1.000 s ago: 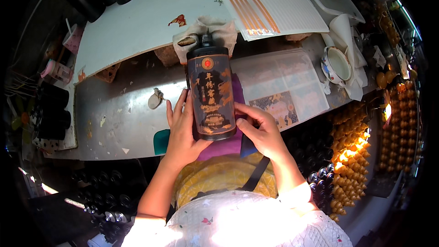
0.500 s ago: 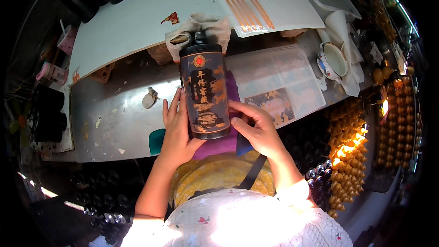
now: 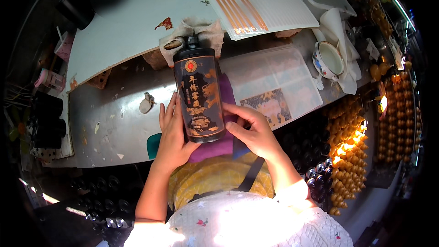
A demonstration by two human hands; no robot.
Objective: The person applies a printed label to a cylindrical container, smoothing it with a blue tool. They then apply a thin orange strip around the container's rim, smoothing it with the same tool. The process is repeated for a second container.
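Note:
A black bottle point(image 3: 200, 93) with a dark label patterned in copper and gold is between my hands, its neck pointing away from me and leaning slightly left. My left hand point(image 3: 173, 132) supports its left side, fingers stretched along it and thumb near the base. On the lower right side, my right hand point(image 3: 252, 130) grips the bottle with thumb and forefinger at the label's edge; its other fingers are curled and partly hidden. Beneath the bottle lies a purple cloth point(image 3: 225, 93). A crumpled whitish cloth point(image 3: 212, 34) sits behind the neck.
Copper strips on a clear sheet point(image 3: 256, 11) lie on the white board point(image 3: 119, 36). To the right are a patterned label sheet point(image 3: 270, 105), a white enamel bowl point(image 3: 329, 59) and golden bulb-shaped pieces point(image 3: 350, 155). Left stands a small tied pouch point(image 3: 146, 104); black containers point(image 3: 48, 114) line the edge.
The view has shifted slightly, moving the tabletop things left in the picture. The bottle leans a little more to the left; both hands keep their places on it.

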